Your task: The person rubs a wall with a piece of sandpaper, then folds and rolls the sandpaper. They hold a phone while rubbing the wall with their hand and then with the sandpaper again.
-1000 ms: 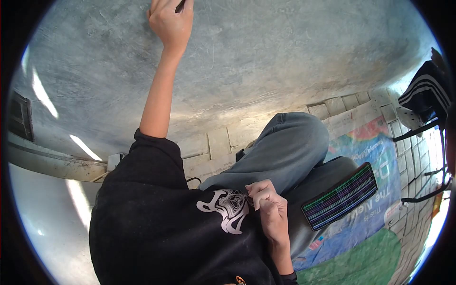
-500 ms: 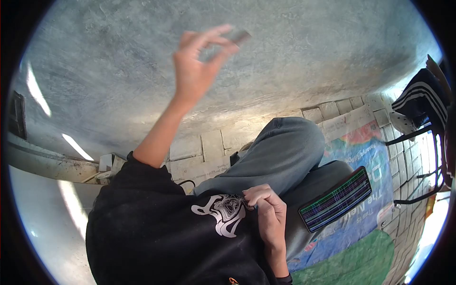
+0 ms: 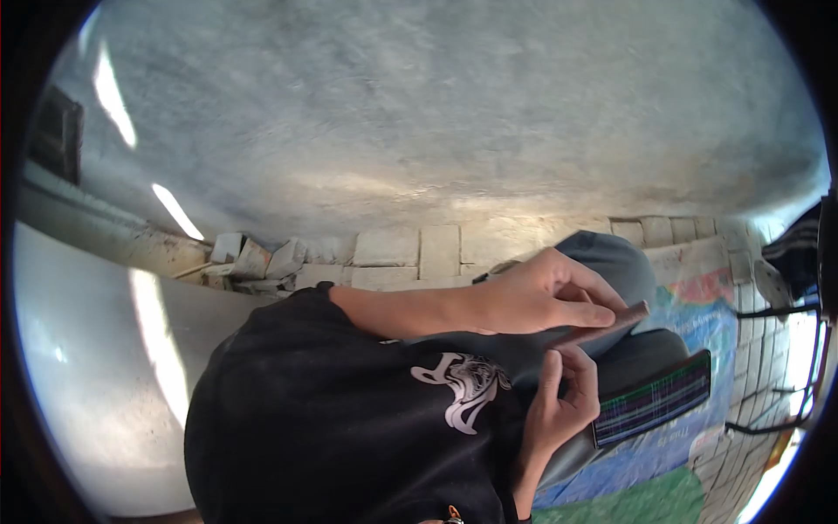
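Note:
My left hand (image 3: 559, 293) reaches across from the left with thumb and fingers closed on a thin, flat brown strip (image 3: 635, 313). The strip slants over my lap, its upper right end sticking out past the fingers. Just below, my right hand (image 3: 563, 403) is curled, with thumb and fingertips drawn together at the strip's lower left end. I cannot make out what those fingertips hold. Close to the right hand lies a phone (image 3: 655, 402) by my leg, its screen covered in green and purple lines.
My bent legs in grey jeans (image 3: 611, 262) rest over a printed banner (image 3: 698, 327). A green patch (image 3: 628, 502) lies at the bottom. Broken bricks (image 3: 262, 259) sit along the grey wall (image 3: 454, 113). A dark-framed chair (image 3: 786, 313) stands at the right.
My left hand has come down from high by the wall with the brown strip and now meets the right hand. The right hand has moved right, away from my shirt. The view has shifted too.

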The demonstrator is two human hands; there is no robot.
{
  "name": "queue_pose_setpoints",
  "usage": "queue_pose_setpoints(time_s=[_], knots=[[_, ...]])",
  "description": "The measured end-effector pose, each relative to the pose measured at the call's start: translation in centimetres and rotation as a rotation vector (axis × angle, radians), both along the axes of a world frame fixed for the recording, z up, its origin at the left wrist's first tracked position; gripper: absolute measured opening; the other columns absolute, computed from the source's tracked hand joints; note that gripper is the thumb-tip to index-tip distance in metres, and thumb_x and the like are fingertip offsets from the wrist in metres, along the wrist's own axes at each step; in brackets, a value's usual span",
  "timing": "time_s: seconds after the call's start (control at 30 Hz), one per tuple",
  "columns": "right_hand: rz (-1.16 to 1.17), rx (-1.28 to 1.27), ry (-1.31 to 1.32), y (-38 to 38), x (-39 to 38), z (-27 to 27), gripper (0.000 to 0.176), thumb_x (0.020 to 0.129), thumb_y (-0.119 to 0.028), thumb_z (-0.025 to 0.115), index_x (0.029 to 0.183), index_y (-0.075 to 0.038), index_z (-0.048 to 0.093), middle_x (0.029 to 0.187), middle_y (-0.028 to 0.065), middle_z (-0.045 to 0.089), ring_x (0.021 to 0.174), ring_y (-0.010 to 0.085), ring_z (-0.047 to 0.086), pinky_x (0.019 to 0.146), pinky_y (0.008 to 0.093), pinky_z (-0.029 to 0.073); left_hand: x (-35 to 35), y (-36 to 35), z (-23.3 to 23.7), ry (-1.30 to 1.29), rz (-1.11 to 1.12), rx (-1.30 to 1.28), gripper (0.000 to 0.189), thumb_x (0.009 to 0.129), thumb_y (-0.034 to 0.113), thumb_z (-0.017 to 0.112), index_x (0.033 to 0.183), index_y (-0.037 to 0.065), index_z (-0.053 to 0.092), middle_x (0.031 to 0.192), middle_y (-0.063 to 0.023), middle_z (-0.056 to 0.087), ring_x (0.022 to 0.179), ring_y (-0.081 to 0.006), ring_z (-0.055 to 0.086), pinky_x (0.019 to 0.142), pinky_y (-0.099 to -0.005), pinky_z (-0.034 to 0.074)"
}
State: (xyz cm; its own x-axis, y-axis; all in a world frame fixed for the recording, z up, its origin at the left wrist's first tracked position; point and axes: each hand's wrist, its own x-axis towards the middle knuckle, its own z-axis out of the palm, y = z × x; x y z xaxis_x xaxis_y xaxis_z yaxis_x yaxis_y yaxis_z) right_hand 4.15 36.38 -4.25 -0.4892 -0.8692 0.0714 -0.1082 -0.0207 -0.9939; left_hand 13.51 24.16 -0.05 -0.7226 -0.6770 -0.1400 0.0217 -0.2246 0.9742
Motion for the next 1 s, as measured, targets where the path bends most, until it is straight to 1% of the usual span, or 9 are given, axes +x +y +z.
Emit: queue_pose_setpoints(time_s=[0.1,0.13,0.23,0.27,0.4,0.47,0.67,0.8,1.0], knots=[[0.065,-0.001,-0.080,0.3,-0.2,-0.9,0.013,0.090,-0.006,0.061,0.094,0.006,0.060,0.086,0.0069,0.063,0.076,0.0111,0.060,0.070,0.0212,0.047,0.0,0.4,0.0,0.024,0.036,0.023,0.027,0.089,0.019,0.064,0.107,-0.001,0.067,0.087,-0.0051,0.068,0.078,-0.0072,0.060,0.066,-0.0204,0.045],[0.049,-0.021,-0.075,0.3,0.0,-0.9,0.014,0.090,-0.008,0.061,0.091,0.006,0.060,0.085,0.0073,0.063,0.075,0.0108,0.060,0.068,0.0209,0.047,-0.1,0.5,-0.2,0.056,0.046,0.012,0.027,0.089,0.018,0.063,0.108,-0.002,0.066,0.088,-0.0055,0.068,0.077,-0.0067,0.060,0.065,-0.0201,0.045],[0.033,-0.029,-0.094,0.2,0.0,-0.9,0.006,0.086,0.000,0.061,0.087,0.005,0.060,0.080,0.0088,0.065,0.070,0.0121,0.061,0.069,0.0233,0.050,-0.1,0.5,-0.4,0.056,0.047,0.013,0.027,0.089,0.017,0.064,0.108,-0.002,0.066,0.088,-0.0058,0.068,0.077,-0.0070,0.060,0.065,-0.0210,0.047],[0.047,-0.038,-0.128,0.3,-0.1,-1.0,0.007,0.087,-0.002,0.062,0.087,0.005,0.058,0.079,0.0086,0.063,0.070,0.0122,0.061,0.068,0.0232,0.051,-0.1,0.5,-0.3,0.058,0.032,0.103,0.028,0.087,0.017,0.066,0.108,-0.002,0.066,0.089,-0.0065,0.068,0.076,-0.0074,0.061,0.065,-0.0210,0.048],[0.059,-0.058,-0.211,0.2,0.1,-0.7,0.009,0.087,-0.003,0.062,0.088,0.005,0.057,0.079,0.0082,0.062,0.069,0.0118,0.060,0.068,0.0232,0.052,0.0,0.4,0.0,0.052,0.024,0.076,0.029,0.086,0.016,0.067,0.108,-0.003,0.065,0.090,-0.0076,0.068,0.075,-0.0080,0.062,0.067,-0.0206,0.049],[0.032,-0.030,-0.221,0.2,0.2,-0.7,0.010,0.088,-0.004,0.062,0.088,0.004,0.056,0.079,0.0086,0.062,0.070,0.0120,0.060,0.068,0.0232,0.052,-0.1,0.2,-0.6,0.105,-0.022,0.132,0.034,0.084,0.013,0.070,0.112,-0.003,0.062,0.092,-0.0100,0.068,0.082,-0.0125,0.066,0.073,-0.0220,0.052],[0.070,-0.046,-0.102,0.3,-0.3,-1.4,0.010,0.088,-0.004,0.060,0.088,0.006,0.057,0.081,0.0100,0.064,0.074,0.0138,0.062,0.070,0.0236,0.050,-0.4,0.4,-0.1,0.100,-0.012,0.146,0.034,0.082,0.010,0.071,0.111,-0.005,0.062,0.097,-0.0121,0.067,0.082,-0.0155,0.067,0.071,-0.0253,0.054],[0.082,-0.023,-0.127,0.1,-0.2,-1.1,0.010,0.089,-0.004,0.058,0.091,0.006,0.058,0.081,0.0109,0.066,0.073,0.0132,0.062,0.070,0.0235,0.048,-0.5,0.5,0.1,0.084,-0.023,0.175,0.035,0.081,0.010,0.072,0.111,-0.004,0.061,0.099,-0.0132,0.066,0.083,-0.0161,0.067,0.069,-0.0260,0.054],[0.056,-0.038,-0.109,-0.1,0.0,-1.1,0.008,0.086,-0.002,0.063,0.089,0.006,0.062,0.077,0.0089,0.068,0.065,0.0091,0.060,0.065,0.0207,0.045,-0.5,0.0,-1.1,-0.001,-0.012,-0.079,0.033,0.079,0.011,0.074,0.108,-0.002,0.066,0.103,-0.0108,0.066,0.085,-0.0149,0.061,0.082,-0.0283,0.050]])
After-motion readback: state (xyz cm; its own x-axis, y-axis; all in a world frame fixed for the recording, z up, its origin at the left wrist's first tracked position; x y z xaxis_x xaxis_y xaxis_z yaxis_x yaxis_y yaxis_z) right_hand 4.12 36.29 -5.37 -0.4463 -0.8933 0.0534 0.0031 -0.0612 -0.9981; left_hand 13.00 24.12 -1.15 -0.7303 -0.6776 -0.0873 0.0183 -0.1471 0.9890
